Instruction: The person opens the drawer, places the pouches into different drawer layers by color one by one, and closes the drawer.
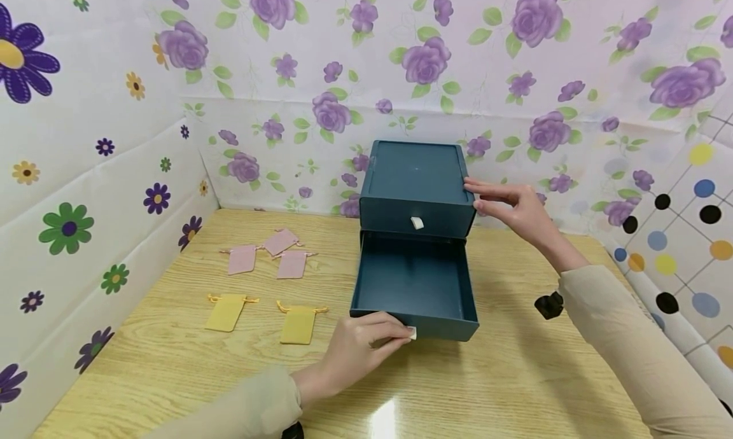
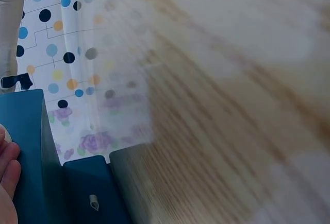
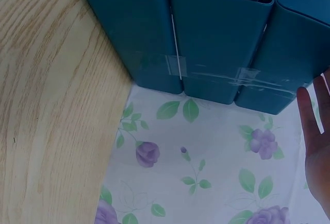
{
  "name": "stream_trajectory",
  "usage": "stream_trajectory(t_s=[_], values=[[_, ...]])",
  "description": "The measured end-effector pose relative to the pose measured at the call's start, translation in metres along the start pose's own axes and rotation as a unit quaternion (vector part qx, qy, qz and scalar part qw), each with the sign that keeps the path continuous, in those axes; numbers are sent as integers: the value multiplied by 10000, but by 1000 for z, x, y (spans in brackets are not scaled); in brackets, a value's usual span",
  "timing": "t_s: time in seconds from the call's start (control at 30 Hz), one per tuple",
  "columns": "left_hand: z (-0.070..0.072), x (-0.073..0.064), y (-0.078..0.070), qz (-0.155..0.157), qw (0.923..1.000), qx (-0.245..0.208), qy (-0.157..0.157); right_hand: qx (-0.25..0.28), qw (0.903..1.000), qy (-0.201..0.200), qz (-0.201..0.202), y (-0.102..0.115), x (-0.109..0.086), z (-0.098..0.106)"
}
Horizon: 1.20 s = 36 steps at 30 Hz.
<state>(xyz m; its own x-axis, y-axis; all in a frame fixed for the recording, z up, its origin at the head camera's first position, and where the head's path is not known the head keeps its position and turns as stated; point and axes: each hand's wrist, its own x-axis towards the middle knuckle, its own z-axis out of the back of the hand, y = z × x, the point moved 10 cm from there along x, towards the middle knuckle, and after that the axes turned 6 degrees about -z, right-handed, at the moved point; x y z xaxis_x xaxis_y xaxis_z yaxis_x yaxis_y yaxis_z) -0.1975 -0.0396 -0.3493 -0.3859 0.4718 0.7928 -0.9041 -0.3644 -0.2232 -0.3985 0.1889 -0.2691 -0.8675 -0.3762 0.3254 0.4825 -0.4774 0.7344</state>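
A dark blue stack of drawers (image 1: 420, 172) stands against the back of the table. The drawer under its top one is pulled far out, and its inside (image 1: 412, 273) shows bare. My left hand (image 1: 361, 353) pinches that drawer's small white pull tab (image 1: 412, 333) between thumb and fingers. At the upper right corner of the stack, my right hand (image 1: 512, 210) rests its fingertips on the top edge and side. The top drawer, with its own white tab (image 1: 417, 222), is closed. In the left wrist view, a closed lower drawer (image 2: 85, 183) with a white tab shows too.
Left of the stack lie pink drawstring pouches (image 1: 242, 259) in a loose group. Two yellow drawstring pouches (image 1: 298, 324) lie nearer the front. Flowered cloth (image 1: 275, 63) hangs behind the wooden table (image 1: 172, 375). Clear tape (image 3: 206, 74) joins the stacked tiers along their side.
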Motion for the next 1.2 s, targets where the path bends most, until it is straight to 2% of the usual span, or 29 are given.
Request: stream_trajectory(t_s=[0.23,1.2], values=[[-1,-4,-5,-155,9994,314,21,-28,10000,24,10,-2,0,-2],[0,-4,-5,-161,9984,536,46,-39,10000,-52,-46,-2,-1,0]])
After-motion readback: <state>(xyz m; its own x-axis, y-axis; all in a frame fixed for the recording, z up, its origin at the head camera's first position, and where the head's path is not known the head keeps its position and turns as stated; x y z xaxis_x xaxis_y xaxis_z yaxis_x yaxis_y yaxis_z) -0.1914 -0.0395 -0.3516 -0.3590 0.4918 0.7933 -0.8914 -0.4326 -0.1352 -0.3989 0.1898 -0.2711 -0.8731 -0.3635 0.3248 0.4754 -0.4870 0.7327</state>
